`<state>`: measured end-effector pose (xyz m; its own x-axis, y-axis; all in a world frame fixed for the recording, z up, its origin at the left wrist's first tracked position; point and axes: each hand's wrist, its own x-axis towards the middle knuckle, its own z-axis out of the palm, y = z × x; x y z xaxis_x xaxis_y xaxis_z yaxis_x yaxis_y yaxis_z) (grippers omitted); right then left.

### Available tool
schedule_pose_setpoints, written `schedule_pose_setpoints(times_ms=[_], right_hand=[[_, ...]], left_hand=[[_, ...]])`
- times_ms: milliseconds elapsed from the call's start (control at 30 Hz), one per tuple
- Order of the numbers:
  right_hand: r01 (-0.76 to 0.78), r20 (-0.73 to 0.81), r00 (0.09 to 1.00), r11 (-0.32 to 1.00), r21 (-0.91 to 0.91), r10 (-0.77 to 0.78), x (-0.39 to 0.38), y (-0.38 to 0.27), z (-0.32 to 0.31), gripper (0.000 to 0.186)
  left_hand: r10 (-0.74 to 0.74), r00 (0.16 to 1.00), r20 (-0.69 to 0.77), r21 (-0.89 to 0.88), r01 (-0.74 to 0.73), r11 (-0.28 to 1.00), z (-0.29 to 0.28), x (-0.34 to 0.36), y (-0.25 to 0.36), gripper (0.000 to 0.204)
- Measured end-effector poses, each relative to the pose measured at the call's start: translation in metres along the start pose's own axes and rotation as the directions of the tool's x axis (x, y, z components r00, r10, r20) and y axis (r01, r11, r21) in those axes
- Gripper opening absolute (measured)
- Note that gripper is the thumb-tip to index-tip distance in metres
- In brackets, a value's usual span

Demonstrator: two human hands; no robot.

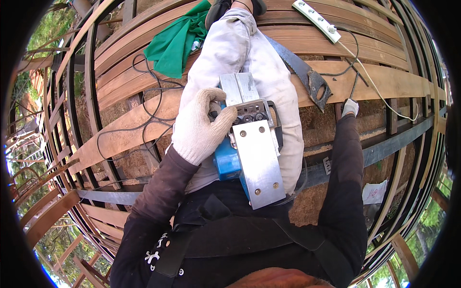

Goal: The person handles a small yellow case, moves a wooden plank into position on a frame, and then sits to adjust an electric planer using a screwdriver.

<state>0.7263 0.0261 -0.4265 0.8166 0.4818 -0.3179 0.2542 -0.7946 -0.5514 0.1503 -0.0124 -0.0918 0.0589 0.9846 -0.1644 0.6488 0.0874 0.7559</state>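
An electric planer (260, 165) with a blue body lies upside down across my lap, its flat metal sole and the cutter slot facing up. My left hand (198, 126), in a white knit glove, grips its side. The thumb presses by the bolts near the slot and the fingers curl around the blue edge. My right hand (350, 108), also gloved, reaches far out to the right, low by the wooden boards. Its fingers look closed at the end of a thin dark rod-like piece (355, 86); what exactly they hold is too small to make out.
A handsaw (300, 72) lies beside my right leg. A white power strip (317, 21) with cords rests on the boards (288, 41) ahead. A green cloth (175, 41) and a looped black cable (144, 122) are at left. Gaps between the joists show soil below.
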Motion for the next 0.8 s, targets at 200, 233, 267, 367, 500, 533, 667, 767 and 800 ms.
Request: schedule_pose_setpoints(times_ms=[200,233,267,367,500,533,667,767,800], right_hand=[[-0.124,0.092,0.992,0.603,0.788,0.084,-0.088,-0.027,-0.049,0.015],[-0.082,0.109,0.994,0.548,0.833,-0.017,-0.117,-0.041,-0.059,0.013],[-0.045,0.114,0.987,0.484,0.874,-0.114,-0.15,-0.058,-0.076,0.012],[0.125,0.013,0.918,0.321,0.939,-0.397,-0.24,-0.108,-0.123,0.018],[0.241,0.002,0.822,0.351,0.905,-0.569,-0.308,-0.151,-0.148,0.028],[0.198,0.062,0.753,0.316,0.928,-0.655,-0.314,-0.153,-0.151,0.03],[0.326,0.055,0.706,0.394,0.859,-0.706,-0.356,-0.161,-0.147,0.037],[0.282,0.157,0.722,0.493,0.823,-0.674,-0.374,-0.158,-0.122,0.042],[0.236,0.193,0.726,0.504,0.831,-0.66,-0.379,-0.158,-0.115,0.044]], left_hand=[[0.066,0.998,-0.014,0.002,-0.066,0.998,0.004,0.0,0.0,0.037],[0.048,0.999,-0.019,0.005,-0.048,0.999,0.002,-0.002,0.0,0.037],[0.041,0.999,-0.028,0.007,-0.04,0.999,0.001,-0.003,-0.001,0.037],[0.083,0.997,-0.012,0.01,-0.083,0.997,0.002,-0.001,-0.005,0.034],[0.191,0.98,-0.049,0.007,-0.191,0.982,0.004,-0.002,-0.011,0.032],[0.242,0.967,-0.08,0.022,-0.241,0.97,0.004,-0.003,-0.01,0.032],[0.199,0.978,0.066,0.232,-0.209,0.95,-0.007,-0.008,0.013,0.034],[0.268,0.956,0.121,0.355,-0.294,0.888,-0.005,-0.001,0.019,0.027],[0.273,0.954,0.12,0.354,-0.298,0.886,-0.005,0.003,0.019,0.027]])
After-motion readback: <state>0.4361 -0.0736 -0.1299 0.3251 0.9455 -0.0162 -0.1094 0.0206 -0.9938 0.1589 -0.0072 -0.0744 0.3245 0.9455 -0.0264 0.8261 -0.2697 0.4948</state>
